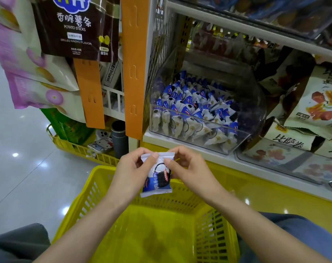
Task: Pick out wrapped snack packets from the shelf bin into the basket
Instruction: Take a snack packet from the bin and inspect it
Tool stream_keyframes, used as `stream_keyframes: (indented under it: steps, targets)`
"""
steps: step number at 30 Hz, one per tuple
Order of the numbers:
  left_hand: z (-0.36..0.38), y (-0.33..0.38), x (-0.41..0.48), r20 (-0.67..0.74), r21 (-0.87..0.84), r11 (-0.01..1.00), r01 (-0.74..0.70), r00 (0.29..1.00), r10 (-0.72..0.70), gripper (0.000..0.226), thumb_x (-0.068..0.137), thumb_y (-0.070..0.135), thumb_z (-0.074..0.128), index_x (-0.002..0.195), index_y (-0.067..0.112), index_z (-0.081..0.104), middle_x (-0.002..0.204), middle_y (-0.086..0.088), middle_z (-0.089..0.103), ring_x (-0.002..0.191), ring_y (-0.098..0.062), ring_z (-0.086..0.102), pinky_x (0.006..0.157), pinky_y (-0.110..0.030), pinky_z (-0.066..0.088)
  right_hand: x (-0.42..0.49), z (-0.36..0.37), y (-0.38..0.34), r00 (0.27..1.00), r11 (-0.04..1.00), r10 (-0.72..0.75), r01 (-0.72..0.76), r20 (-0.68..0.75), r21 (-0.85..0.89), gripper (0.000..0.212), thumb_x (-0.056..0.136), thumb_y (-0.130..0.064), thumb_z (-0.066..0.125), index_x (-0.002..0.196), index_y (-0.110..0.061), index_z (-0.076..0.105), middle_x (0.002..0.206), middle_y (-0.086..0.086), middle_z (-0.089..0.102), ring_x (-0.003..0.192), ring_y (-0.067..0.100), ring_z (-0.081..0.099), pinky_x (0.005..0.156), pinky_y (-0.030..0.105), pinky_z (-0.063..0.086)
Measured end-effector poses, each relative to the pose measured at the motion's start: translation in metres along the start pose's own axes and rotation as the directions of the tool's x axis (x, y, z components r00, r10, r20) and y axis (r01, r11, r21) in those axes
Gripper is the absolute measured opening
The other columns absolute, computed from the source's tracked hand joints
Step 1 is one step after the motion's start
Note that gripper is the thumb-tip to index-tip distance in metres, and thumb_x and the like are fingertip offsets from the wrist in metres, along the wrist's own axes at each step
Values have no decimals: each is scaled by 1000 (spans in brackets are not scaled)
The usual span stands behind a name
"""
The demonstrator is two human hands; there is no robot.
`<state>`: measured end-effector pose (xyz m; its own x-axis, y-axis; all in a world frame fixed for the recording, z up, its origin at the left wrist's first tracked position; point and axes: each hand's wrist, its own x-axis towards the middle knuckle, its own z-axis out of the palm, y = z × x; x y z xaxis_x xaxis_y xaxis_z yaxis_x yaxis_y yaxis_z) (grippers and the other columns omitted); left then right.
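**One packet held in both hands over the basket**

The snack packet (157,174), blue and white, hung upright between the two hands over the far rim of the yellow basket (81,204). The left hand (132,173) pinched the packet's upper left corner, with the thumb laid on its front face. The right hand (188,168) pinched the upper right part by the top seal, thumb also on the front. The packet's lower half hung free below the fingers and touched nothing.

The clear shelf bin (256,103) stood at the left end of the white shelf (161,138), beyond the hands and apart from them. A heap of like packets (195,107) lay in it, piled against its front wall. Larger snack bags (313,103) lay just beside the bin's right wall.
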<state>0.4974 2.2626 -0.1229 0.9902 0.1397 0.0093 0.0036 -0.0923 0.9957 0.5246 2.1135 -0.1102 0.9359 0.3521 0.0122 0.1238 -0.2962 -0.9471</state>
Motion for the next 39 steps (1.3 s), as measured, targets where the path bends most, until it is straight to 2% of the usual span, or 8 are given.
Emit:
stream_keyframes:
  steps: [5, 10, 14, 18, 23, 28, 34, 39]
  targets:
    - [0, -1, -2, 38, 128, 991, -38, 999, 33, 21, 88, 24, 59, 67, 22, 59, 60, -2, 62, 55, -6, 58, 51, -28, 44, -4, 0, 1, 988, 935, -154, 135, -31, -328, 9, 89, -28, 59, 83, -23, 61, 74, -10, 63, 72, 9, 59, 67, 36, 53]
    - [1, -3, 0, 80, 65, 997, 43, 996, -49, 26, 89, 24, 58, 64, 22, 57, 54, 4, 55, 57, -13, 50, 54, -29, 38, -9, -3, -4, 901, 626, -427, 360, 82, -692, 13, 90, -31, 56, 89, -20, 61, 81, -8, 59, 71, 10, 58, 57, 33, 50]
    - [3, -4, 0, -18, 88, 996, 16, 1000, -15, 14, 86, 16, 63, 80, 22, 53, 77, 3, 62, 69, -6, 59, 57, -12, 44, -7, -6, -3, 937, 781, -345, 252, -59, -572, 12, 91, -29, 56, 87, -20, 62, 80, -11, 61, 72, 6, 57, 63, 33, 50]
    - [-1, -6, 3, -60, 239, 971, -4, 998, 19, 14, 91, 18, 56, 77, 23, 53, 73, 2, 58, 67, -9, 53, 58, -11, 41, -2, -9, -3, 936, 887, -280, 168, -212, -430, 11, 92, -26, 54, 88, -17, 60, 78, -10, 60, 74, 3, 56, 64, 24, 48]
    - [-1, -2, 7, 140, -273, 897, 348, 937, -321, 41, 94, 43, 37, 98, 12, 64, 87, -7, 72, 82, -21, 69, 67, -25, 54, -8, -5, -2, 890, 756, -456, 376, -18, -536, 10, 89, -16, 59, 88, -8, 64, 95, 2, 62, 89, 12, 59, 77, 27, 46]
    - [-2, -2, 4, 94, -365, 903, 227, 974, -207, 24, 91, 26, 53, 104, 11, 67, 97, -7, 73, 86, -19, 70, 74, -28, 55, -9, -2, -2, 829, 520, -536, 474, 160, -711, 24, 88, -29, 53, 86, -11, 68, 101, 4, 64, 92, 19, 61, 66, 31, 52]
    - [0, 0, 5, -10, -270, 950, 157, 986, -166, 18, 93, 19, 52, 106, 14, 63, 94, -2, 74, 88, -18, 69, 81, -34, 53, -5, 6, -6, 969, 987, -121, 93, -214, -133, 19, 89, -20, 59, 104, -22, 48, 100, -7, 57, 89, 0, 56, 79, 20, 50]
    - [3, -2, 3, 74, -197, 973, 122, 991, -110, 18, 95, 19, 48, 104, 19, 64, 97, -2, 73, 90, -16, 68, 80, -29, 55, 0, 0, -10, 965, 891, 262, -240, -5, 384, 30, 93, -19, 52, 120, -7, 50, 116, 10, 64, 92, 11, 66, 74, 24, 56]
